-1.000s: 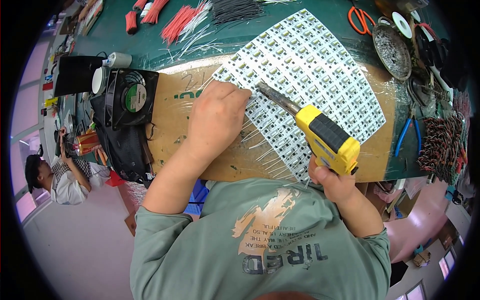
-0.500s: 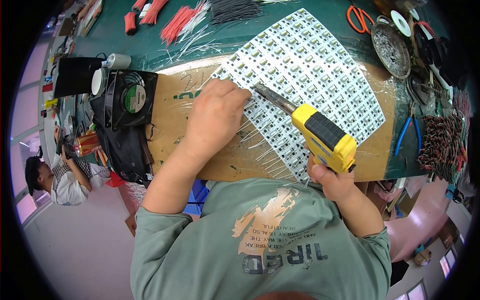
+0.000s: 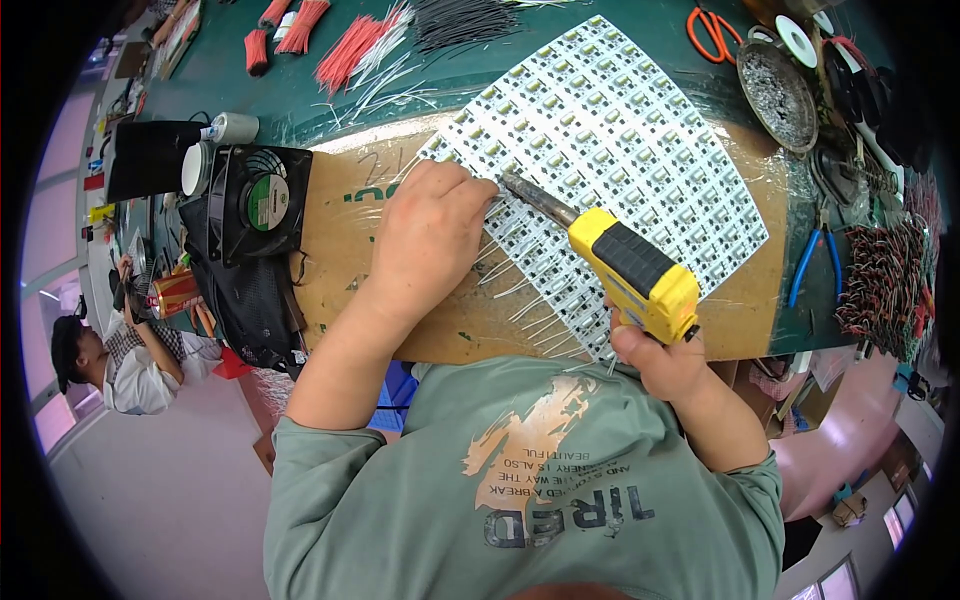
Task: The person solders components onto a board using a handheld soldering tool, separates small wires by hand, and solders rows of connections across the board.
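Note:
A white panel [image 3: 640, 150] of many small circuit boards lies askew on a brown cardboard sheet [image 3: 340, 290]. Short white wires [image 3: 525, 300] stick out along its lower-left edge. My right hand [image 3: 665, 362] grips the handle of a yellow and black soldering gun [image 3: 635, 268]. The gun's metal tip rests at or just above the panel, close to my left fingertips. My left hand [image 3: 432, 235] is at the panel's left edge, thumb and fingers pinched together. What they pinch is hidden under the fingers.
A black fan [image 3: 258, 200] stands on the left. Bundles of red wire [image 3: 350, 52] and black wire [image 3: 465, 22] lie at the back. On the right are orange-handled scissors [image 3: 712, 35], a metal dish [image 3: 778, 95], blue-handled pliers [image 3: 818, 265] and bunched wires [image 3: 885, 290]. Another person [image 3: 130, 360] sits far left.
The soldering gun and my right hand have shifted slightly left, and the tip is a little nearer my left fingers. My left hand stays almost in place.

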